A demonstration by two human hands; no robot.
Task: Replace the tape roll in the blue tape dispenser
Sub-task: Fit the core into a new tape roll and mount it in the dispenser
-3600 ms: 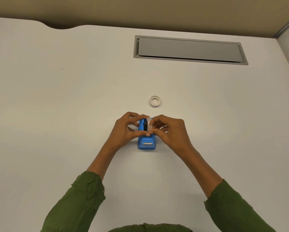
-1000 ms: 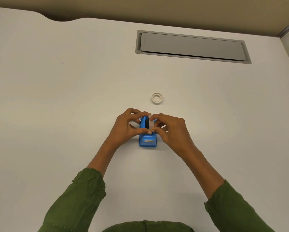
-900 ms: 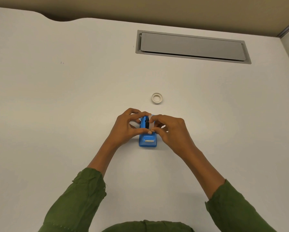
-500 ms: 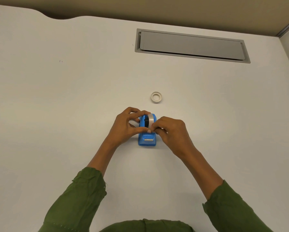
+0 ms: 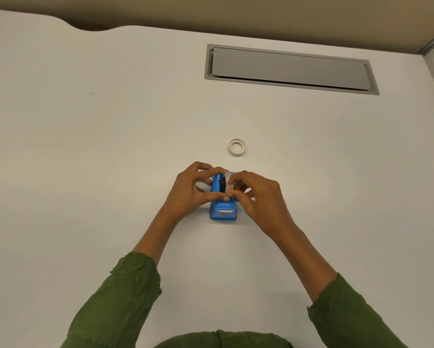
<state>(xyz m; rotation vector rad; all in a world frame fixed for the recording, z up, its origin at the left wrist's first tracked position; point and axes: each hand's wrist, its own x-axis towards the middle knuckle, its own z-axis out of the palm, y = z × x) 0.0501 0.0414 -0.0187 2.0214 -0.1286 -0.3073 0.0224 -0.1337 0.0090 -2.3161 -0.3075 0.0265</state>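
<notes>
The blue tape dispenser (image 5: 223,212) stands on the white table (image 5: 85,172), its metal cutter facing me. A clear tape roll (image 5: 228,183) on a black hub sits upright in its top slot. My left hand (image 5: 193,189) grips the dispenser's left side, thumb across the front. My right hand (image 5: 257,194) pinches the tape roll from the right with thumb and fingertips. Both hands hide the dispenser's sides. A small white ring, an empty tape core (image 5: 236,146), lies flat on the table just beyond.
A grey rectangular cable hatch (image 5: 290,69) is set into the table at the back right. The table's far edge curves at the upper left. A partition wall stands at the far right. My green sleeves reach in from below.
My right hand has slid up and over the roll again, covering part of it. The roll stays seated in the slot; the dispenser and my left hand have barely moved.
</notes>
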